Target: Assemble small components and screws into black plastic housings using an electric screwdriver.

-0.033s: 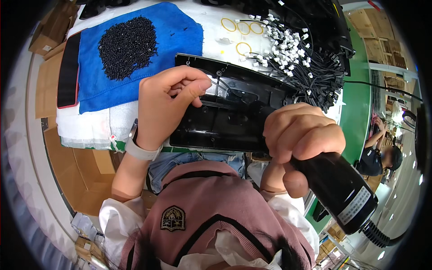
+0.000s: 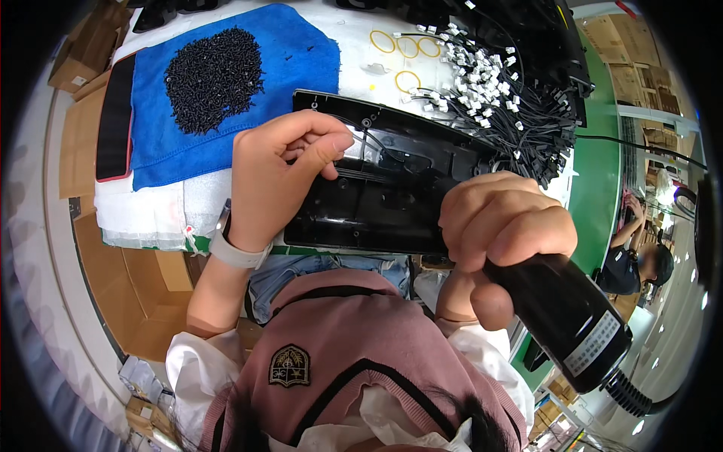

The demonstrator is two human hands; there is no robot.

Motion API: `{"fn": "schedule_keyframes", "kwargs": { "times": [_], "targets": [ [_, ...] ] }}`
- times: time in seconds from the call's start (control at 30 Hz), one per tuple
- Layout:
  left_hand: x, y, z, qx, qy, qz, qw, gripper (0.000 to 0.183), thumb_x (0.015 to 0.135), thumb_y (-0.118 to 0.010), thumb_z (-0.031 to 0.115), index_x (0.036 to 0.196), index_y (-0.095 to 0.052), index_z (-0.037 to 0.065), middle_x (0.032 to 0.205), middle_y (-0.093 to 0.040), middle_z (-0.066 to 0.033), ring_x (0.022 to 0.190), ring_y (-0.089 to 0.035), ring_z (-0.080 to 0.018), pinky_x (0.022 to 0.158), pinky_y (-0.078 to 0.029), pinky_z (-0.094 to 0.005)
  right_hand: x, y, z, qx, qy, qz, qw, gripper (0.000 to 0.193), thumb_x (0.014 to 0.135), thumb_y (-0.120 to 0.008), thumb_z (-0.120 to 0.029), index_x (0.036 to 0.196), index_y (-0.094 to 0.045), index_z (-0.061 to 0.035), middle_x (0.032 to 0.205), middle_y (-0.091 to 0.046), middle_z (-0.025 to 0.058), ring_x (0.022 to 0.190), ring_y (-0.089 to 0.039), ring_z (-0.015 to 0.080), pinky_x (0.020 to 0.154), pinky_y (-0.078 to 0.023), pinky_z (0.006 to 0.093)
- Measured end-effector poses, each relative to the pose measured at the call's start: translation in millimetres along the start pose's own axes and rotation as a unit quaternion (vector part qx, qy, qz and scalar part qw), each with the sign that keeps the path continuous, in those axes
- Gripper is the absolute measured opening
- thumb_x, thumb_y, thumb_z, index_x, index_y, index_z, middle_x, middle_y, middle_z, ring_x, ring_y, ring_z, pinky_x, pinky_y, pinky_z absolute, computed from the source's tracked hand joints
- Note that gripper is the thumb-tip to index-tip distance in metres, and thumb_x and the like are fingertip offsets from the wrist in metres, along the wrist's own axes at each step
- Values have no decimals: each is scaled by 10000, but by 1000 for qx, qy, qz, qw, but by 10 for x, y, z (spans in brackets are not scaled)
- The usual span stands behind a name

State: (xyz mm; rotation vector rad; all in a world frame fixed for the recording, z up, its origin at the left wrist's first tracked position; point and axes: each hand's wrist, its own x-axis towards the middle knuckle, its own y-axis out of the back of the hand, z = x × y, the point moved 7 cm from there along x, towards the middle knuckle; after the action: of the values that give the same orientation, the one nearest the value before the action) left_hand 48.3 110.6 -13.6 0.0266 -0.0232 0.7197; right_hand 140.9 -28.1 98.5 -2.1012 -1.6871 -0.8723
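Note:
My right hand (image 2: 508,222) is wrapped round the black body of a corded electric screwdriver (image 2: 561,316), which tilts with its nose to the left over a glossy black plastic panel (image 2: 324,218). My left hand (image 2: 290,154) hovers at the panel's left part, thumb and forefinger pinched together. Whatever sits between those fingertips is too small or hidden to make out. Thin dark straight lines run from near the left fingertips toward the screwdriver's nose; whether they are its bit or part of the panel I cannot tell. A thin black cable (image 2: 380,143) lies on the panel.
Left of the panel, a blue cloth (image 2: 301,75) carries a pile of small black screws (image 2: 215,79), beside a dark phone-like slab (image 2: 114,120). Black cables with white connectors (image 2: 482,83) are heaped behind right, near yellow rings (image 2: 407,80). Another person (image 2: 636,264) is at far right.

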Motion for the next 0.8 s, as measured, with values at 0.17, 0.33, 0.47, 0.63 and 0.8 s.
{"fn": "schedule_keyframes", "kwargs": {
  "times": [0.17, 0.33, 0.47, 0.63, 0.8],
  "targets": [
    [-26, 21, 70, 9, 1, 1, 1000, 67, 821, -649, 28, 846, -669, -31, 680, -637, -44, 568, -597, -72, 516, -454, -165, 10, -2, -26, -20, 32, 40, 998, 339, 761, -747, -246, 852, -471, -71, 530, -483, 0, 366, -451, 136, 338, -358, 264],
    [17, 402, 316, 87, -58, 89, 991, 74, 836, -637, 31, 873, -676, -21, 692, -643, -44, 574, -598, -77, 523, -459, -181, -45, 196, -191, 91, 67, 6, 994, 412, 794, -749, -340, 997, -494, -87, 640, -578, -9, 425, -521, 109, 390, -428, 234],
    [270, 638, 560, 396, -152, 121, 897, 107, 872, -601, 80, 929, -667, 19, 780, -672, -125, 636, -650, -214, 572, -494, -278, -119, 381, -477, 110, 77, 18, 991, 395, 815, -727, -339, 1004, -488, -88, 645, -595, -5, 451, -556, 91, 402, -454, 232],
    [509, 724, 412, 623, -197, 135, 745, 204, 908, -565, 151, 1041, -643, 18, 917, -655, -203, 783, -642, -357, 678, -506, -385, -362, 582, -566, 166, 53, 100, 980, 362, 710, -769, -64, 968, -518, -20, 646, -561, 30, 489, -536, 168, 418, -391, 334],
    [513, 1048, 326, 429, -242, 67, 868, 263, 967, -497, 186, 1059, -624, -25, 858, -646, -81, 729, -603, -171, 678, -473, -273, -493, 590, -576, 190, -16, 251, 949, 273, 724, -707, -16, 928, -526, 7, 673, -525, 42, 582, -506, 111, 540, -430, 263]
  ]
}}
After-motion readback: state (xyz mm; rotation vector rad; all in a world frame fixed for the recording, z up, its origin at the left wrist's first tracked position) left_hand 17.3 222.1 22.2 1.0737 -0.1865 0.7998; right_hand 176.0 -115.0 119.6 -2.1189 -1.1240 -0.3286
